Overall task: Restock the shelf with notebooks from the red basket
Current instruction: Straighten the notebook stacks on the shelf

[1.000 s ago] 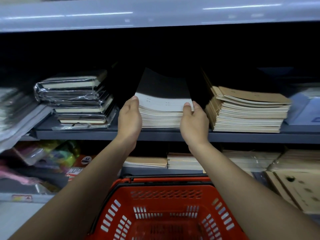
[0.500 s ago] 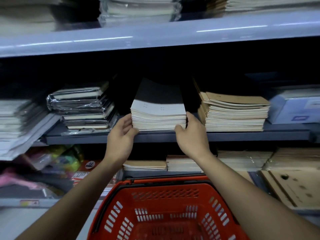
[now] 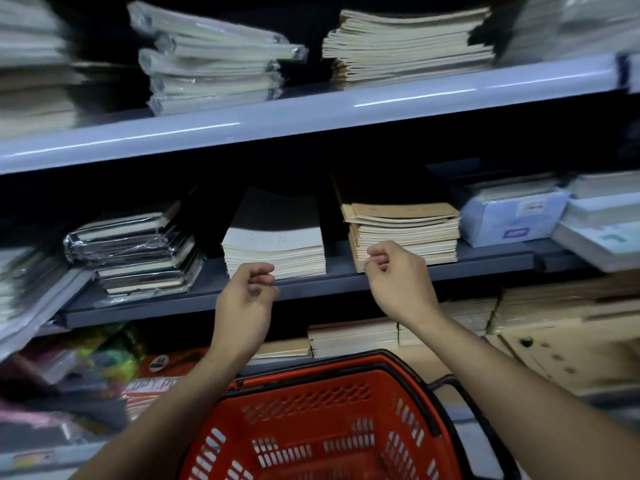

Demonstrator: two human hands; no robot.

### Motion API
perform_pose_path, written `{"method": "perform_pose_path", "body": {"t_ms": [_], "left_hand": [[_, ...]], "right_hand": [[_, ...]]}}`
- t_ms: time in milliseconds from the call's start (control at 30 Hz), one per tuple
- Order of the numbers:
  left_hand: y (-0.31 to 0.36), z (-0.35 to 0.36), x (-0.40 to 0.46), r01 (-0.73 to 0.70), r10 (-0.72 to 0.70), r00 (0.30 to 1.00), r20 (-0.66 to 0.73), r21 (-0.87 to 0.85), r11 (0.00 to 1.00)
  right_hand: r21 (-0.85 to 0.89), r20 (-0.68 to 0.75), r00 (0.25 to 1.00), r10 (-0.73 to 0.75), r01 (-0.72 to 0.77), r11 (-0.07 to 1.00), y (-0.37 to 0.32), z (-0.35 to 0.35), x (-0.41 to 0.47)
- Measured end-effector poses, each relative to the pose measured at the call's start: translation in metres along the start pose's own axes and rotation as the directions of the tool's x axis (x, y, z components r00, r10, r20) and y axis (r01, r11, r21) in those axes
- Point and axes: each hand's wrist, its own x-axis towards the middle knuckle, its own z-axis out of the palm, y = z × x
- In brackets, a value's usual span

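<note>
2 bare hands hang in front of the dark grey metal middle shelf [image 3: 311, 282] in the head view, both empty with fingers loosely curled. Left hand [image 3: 247, 299] sits at about 6 o'clock from the flat stack of black-covered notebooks with cream page edges [image 3: 275, 247], just in front of its lower edge; whether it touches cannot be told. Right hand [image 3: 398, 275] overlaps the lower left corner of the stack of tan kraft-paper notebooks [image 3: 405, 233], at 3 o'clock from the black stack. At 9 o'clock from the black stack lies a slumped pile of glossy shrink-wrapped dark journals [image 3: 135, 247]. At 3 o'clock from the kraft stack stands a pale blue rectangular box [image 3: 512, 220].

At 6 o'clock, between the forearms, sits the red plastic basket with slotted, perforated walls [image 3: 311, 417] and a black handle; its visible part shows no notebooks. At 12 o'clock the rounded, shiny pale grey upper shelf [image 3: 311, 112] carries film-wrapped cream pads [image 3: 214, 64] and a thick, wavy stack of cream notebooks [image 3: 408, 43].
</note>
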Motion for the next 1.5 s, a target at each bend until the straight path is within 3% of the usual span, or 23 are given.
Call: {"method": "perform_pose_path", "body": {"t_ms": [500, 733, 967, 1100, 1300, 1500], "left_hand": [[0.053, 0.101, 0.008, -0.117, 0.112, 0.990, 0.089, 0.057, 0.991], [0.061, 0.129, 0.030, -0.006, 0.006, 1.000, 0.014, 0.010, 1.000], [0.070, 0.145, 0.059, 0.049, -0.034, 0.986, -0.162, 0.085, 0.995], [0.075, 0.156, 0.064, -0.024, 0.063, 0.964, -0.259, 0.152, 0.988], [0.076, 0.176, 0.065, 0.047, -0.047, 0.992, -0.114, -0.003, 0.999], [0.072, 0.181, 0.076, 0.037, -0.046, 0.985, -0.167, -0.062, 0.997]], "right_hand": [[0.023, -0.209, 0.973, 0.104, -0.101, 0.995, 0.052, -0.073, 0.020], [0.177, -0.423, 0.884, 0.199, -0.135, 0.975, 0.065, -0.080, 0.036], [0.452, -0.262, 0.917, 0.300, -0.158, 0.878, 0.068, -0.075, 0.063], [0.511, -0.214, 0.927, 0.308, -0.163, 0.844, 0.070, -0.063, 0.079], [0.535, -0.246, 0.904, 0.350, -0.175, 0.827, 0.072, -0.050, 0.096], [0.485, -0.270, 0.906, 0.327, -0.165, 0.859, 0.072, -0.046, 0.107]]}}
